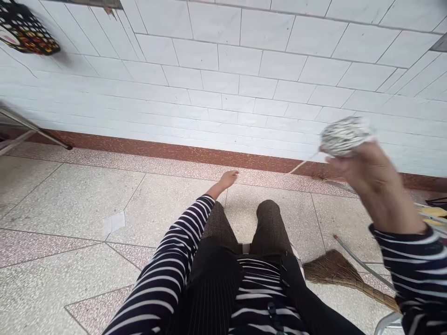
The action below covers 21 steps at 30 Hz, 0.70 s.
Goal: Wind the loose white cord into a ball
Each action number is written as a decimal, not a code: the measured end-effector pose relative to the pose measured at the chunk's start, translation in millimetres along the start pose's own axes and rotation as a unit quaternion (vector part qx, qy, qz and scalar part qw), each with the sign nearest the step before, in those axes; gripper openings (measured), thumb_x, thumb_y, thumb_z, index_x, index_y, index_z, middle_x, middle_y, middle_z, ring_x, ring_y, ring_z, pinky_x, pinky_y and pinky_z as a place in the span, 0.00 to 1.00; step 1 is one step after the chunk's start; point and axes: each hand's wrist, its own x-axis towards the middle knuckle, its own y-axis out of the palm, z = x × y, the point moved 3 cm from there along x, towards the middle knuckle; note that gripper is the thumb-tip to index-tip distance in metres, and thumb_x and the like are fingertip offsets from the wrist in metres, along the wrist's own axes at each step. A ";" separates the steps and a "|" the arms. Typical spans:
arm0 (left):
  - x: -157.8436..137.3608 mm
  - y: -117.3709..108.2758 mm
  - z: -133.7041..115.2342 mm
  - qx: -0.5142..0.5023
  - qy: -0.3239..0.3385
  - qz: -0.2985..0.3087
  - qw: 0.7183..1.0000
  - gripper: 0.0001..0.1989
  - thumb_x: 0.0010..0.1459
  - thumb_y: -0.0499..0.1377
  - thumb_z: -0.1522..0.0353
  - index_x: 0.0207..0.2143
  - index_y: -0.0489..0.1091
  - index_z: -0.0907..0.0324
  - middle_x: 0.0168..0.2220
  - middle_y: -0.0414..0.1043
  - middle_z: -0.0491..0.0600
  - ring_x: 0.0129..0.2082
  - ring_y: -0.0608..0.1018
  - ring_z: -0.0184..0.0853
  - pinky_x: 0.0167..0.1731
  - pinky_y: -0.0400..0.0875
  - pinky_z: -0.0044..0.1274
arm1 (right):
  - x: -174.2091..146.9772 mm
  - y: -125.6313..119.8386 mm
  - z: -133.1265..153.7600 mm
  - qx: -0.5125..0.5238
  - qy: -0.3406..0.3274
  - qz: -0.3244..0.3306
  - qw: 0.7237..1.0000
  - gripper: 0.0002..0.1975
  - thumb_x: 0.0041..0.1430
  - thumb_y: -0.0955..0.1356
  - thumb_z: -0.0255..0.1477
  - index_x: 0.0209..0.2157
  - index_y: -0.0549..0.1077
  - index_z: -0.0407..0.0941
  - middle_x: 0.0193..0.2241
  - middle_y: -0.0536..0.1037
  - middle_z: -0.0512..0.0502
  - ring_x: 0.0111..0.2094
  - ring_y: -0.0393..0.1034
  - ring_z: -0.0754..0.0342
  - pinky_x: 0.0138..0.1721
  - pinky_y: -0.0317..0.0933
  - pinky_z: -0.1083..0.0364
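Raised at the right, my right hand (363,163) grips a ball of whitish-grey yarn (345,135), slightly blurred. A loose strand (302,165) runs from the ball down and to the left, fading from sight against the floor. My left hand (227,179) is held out above my knees, well apart from the ball. Its fingers look curled together toward the right; whatever they hold, perhaps the thin strand, is too small to make out.
A white tiled wall (244,56) stands ahead. On the speckled floor (157,209) lie a straw broom (335,270) at right and a white paper piece (114,222) at left. Metal legs (35,128) stand at far left. A dotted black bag (28,30) hangs upper left.
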 end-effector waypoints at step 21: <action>-80.8 39.1 -49.0 -0.048 0.228 0.031 0.972 0.17 0.64 0.54 0.65 0.26 0.77 0.60 0.36 0.81 0.47 0.39 0.79 0.34 0.44 0.69 0.22 | 8.8 68.1 -109.2 -0.176 0.079 0.071 0.979 0.34 0.42 0.77 0.37 0.51 0.64 0.52 0.39 0.70 0.49 0.35 0.70 0.51 0.30 0.70 0.52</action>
